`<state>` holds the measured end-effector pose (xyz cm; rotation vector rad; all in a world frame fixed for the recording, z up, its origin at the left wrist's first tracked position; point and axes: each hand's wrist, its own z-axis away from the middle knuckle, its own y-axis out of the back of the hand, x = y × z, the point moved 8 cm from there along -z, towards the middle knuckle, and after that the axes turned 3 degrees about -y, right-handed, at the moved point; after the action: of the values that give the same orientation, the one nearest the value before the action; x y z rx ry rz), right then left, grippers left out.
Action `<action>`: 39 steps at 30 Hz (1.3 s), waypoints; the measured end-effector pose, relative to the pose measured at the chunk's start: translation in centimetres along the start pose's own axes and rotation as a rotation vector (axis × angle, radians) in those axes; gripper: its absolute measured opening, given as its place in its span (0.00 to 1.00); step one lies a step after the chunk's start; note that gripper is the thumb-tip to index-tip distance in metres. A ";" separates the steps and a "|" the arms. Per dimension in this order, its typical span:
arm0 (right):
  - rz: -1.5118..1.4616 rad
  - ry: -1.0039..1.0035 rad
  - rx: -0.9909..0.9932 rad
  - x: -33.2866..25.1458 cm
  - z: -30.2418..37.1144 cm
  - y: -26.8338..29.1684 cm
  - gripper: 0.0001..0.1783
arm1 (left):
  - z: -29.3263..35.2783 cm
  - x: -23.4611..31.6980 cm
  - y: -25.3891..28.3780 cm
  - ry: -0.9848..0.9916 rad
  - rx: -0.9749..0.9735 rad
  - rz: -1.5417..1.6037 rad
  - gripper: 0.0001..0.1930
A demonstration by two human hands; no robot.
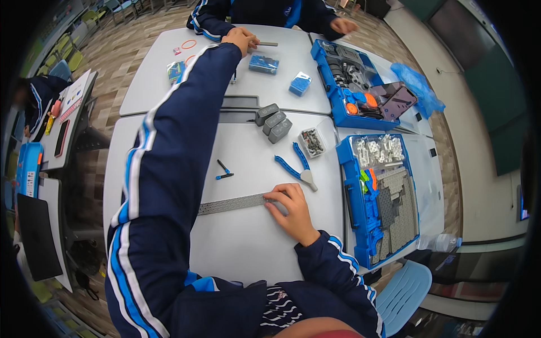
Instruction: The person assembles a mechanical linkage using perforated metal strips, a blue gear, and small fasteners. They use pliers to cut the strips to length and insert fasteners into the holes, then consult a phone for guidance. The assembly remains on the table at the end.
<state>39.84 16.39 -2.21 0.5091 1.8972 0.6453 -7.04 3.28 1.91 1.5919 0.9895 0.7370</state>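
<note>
My right hand has its thumb and fingers closed on the right end of a long grey perforated strip, which lies on the white table. My left arm stretches far across the table and hides the strip's other end. My left hand is at the far side, fingers bent, close against a co-worker's hand; the two overlap, and what mine holds is unclear. A short grey bar sticks out beside them. Blue-handled pliers and two small black-and-blue pieces lie beyond the strip.
Grey blocks and a clear box of small fasteners stand mid-table. Along the right are blue trays of parts, a phone and a blue plastic bag. Blue packs lie near the co-worker opposite.
</note>
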 end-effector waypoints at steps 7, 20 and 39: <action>-0.039 0.028 0.076 0.3 -0.3 0.6 0.18 | 19.4 13.4 9.5 -0.459 0.043 0.261 0.14; -0.077 -0.078 0.133 -2.0 1.2 6.1 0.21 | 45.0 21.9 11.5 -0.393 -0.204 0.500 0.36; 1.244 0.061 0.365 20.1 -9.6 30.1 0.25 | 48.7 21.6 7.4 -0.241 -0.152 0.513 0.40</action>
<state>25.03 49.70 6.28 1.9766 1.5861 1.0708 46.36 -0.50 -3.12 1.7677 0.3383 0.9137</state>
